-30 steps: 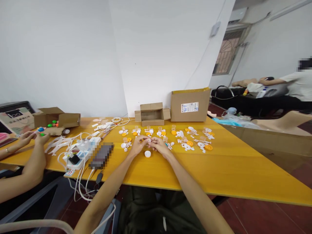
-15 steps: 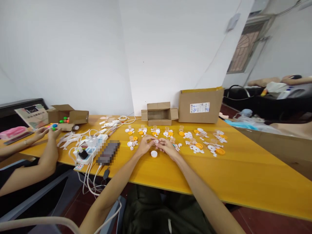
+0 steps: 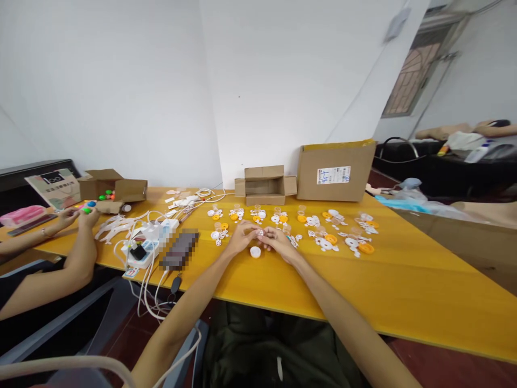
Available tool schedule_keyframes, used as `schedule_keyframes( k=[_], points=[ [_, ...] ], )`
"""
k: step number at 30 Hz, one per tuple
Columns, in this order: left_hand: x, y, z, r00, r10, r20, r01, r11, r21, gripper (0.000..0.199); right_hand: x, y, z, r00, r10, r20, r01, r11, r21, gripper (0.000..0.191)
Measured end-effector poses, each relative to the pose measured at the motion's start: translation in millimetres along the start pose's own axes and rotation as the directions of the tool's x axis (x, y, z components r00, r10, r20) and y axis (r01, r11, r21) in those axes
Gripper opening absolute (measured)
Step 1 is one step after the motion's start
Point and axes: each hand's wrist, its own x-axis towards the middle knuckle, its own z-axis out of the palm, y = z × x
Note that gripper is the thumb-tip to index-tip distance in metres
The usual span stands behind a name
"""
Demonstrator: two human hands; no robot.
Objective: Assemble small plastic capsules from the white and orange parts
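Observation:
Between the fingertips of my left hand (image 3: pixel 242 238) and my right hand (image 3: pixel 279 243) is a small white disc with holes (image 3: pixel 260 233). Both hands are closed in a pinch on it, just above the table. Directly below them on the tabletop sits a round white cap-like part (image 3: pixel 255 251), its inside facing up. Beyond my hands lie small groups of white plastic parts, orange rings and clear cups; one orange ring (image 3: pixel 330 238) is to the right. Some pieces behind my right hand are partly hidden.
An open cardboard box (image 3: pixel 264 186) and a larger closed carton (image 3: pixel 336 171) stand against the wall. To the left are a power strip (image 3: pixel 141 253) with tangled white cables and a dark phone-like slab (image 3: pixel 180 251). Further left, a co-worker's hands (image 3: pixel 86 216) hold coloured balls.
My hands stay together around the white disc, with only slight finger movement. The view has shifted a little. The white cap-like part stays on the table.

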Motion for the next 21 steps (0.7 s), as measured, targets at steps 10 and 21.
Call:
schedule_keyframes(
  k=[10, 21],
  points=[
    [0.1, 6.9, 0.4, 0.999, 0.03, 0.012, -0.03, 1.0, 0.0, 0.017, -1.3, -0.7, -0.8, 1.0, -0.011, -0.024, 0.012, 0.999, 0.039, 0.044],
    [0.4, 7.4, 0.5, 0.999, -0.041, 0.013, 0.041, 0.999, -0.03, 0.014, -1.1, 0.6, -0.8, 0.999, -0.008, -0.053, 0.012, 0.997, 0.071, 0.047]
  ],
)
